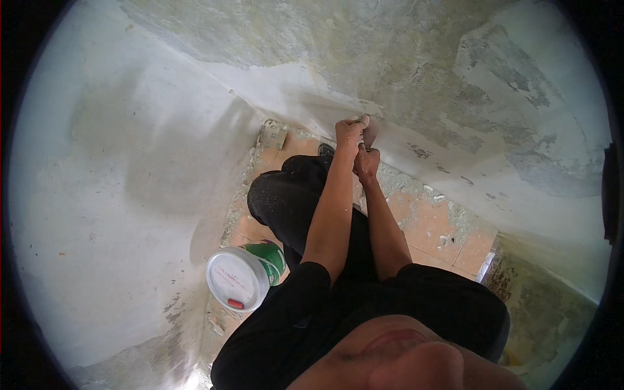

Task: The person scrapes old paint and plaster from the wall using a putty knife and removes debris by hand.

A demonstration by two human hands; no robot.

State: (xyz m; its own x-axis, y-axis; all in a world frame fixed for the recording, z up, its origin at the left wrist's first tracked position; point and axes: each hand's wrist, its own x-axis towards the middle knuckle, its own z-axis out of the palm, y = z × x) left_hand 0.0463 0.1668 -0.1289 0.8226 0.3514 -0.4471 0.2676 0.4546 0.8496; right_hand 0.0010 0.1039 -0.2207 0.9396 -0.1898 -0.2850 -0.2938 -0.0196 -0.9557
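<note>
Before me rises a wall (414, 97) with a white coat low down and bare, blotchy grey-green patches above. My right hand (368, 163) is closed around the lower end of what looks like a flat scraper (371, 136), its brownish blade pointing up by the wall. Just above and left of it, my left hand (349, 131) has curled fingers near the blade, with whitish material at the thumb. Whether the left fingers grip anything is hidden. Both hands are close together, and specks of white stick to them.
A lidded plastic bucket (235, 278) with a green label and printing stands at my left, a small red object (235, 303) on its lid. Another white wall (136, 195) meets the front one at a corner. Debris litters the orange floor tiles (429, 229). A tile piece (273, 136) lies near the corner.
</note>
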